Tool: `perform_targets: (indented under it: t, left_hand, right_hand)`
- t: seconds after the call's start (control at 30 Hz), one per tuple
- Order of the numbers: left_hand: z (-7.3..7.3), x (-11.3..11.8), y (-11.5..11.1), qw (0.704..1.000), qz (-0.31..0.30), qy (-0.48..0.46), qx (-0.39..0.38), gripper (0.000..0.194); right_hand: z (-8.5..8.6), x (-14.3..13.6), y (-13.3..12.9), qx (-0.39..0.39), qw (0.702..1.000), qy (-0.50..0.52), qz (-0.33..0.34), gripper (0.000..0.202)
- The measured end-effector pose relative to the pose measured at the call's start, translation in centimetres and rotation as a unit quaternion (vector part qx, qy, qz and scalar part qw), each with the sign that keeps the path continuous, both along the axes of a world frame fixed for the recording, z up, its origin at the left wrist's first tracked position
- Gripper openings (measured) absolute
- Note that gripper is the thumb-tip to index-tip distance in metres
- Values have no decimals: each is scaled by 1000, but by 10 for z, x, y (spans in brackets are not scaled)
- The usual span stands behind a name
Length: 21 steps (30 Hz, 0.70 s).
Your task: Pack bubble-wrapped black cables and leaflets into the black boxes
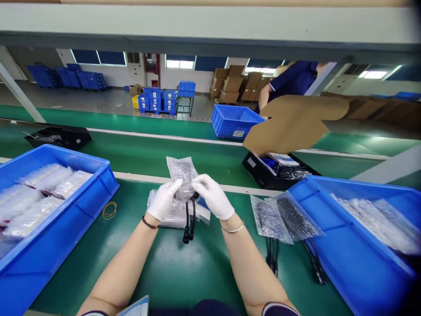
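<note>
A clear bubble-wrap bag (183, 172) is held up between my white-gloved hands. My left hand (164, 199) pinches its lower left side, and my right hand (213, 196) pinches its lower right edge. Two black cable ends (186, 226) hang down from the bag's bottom. Beneath and behind my hands, flat clear plastic bags (174, 216) lie on the green bench (141, 272). To the right rest two more bubble-wrap bags (271, 219) with black cables coming out of them.
Blue bins stand at left (82, 219) and right (355, 263), holding wrapped items. Yellow rubber bands (109, 210) lie by the left bin. Beyond are black boxes (259, 173), brown cardboard (289, 125), another blue bin (233, 123) and a person (292, 81). A beam crosses above.
</note>
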<state>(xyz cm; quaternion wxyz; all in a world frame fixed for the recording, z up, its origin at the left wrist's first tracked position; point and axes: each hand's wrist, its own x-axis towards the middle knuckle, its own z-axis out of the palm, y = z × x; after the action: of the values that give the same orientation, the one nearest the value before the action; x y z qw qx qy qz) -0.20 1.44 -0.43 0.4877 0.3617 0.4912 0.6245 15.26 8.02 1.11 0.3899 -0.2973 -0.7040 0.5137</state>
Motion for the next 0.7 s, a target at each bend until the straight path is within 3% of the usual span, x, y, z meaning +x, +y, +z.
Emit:
perform_targets:
  t: [0.1,0.37,0.7]
  left_hand:
    - [1,2,-3,991,18,127,-33,38]
    - [0,1,-1,974,9,219,-62,45]
    - [-8,1,2,993,-9,114,-30,39]
  right_hand:
    - [-7,-4,6,-1,1000,5,-26,24]
    - [-11,-6,12,-20,999,-4,-44,30]
    - [-12,-4,11,-33,999,6,-34,30]
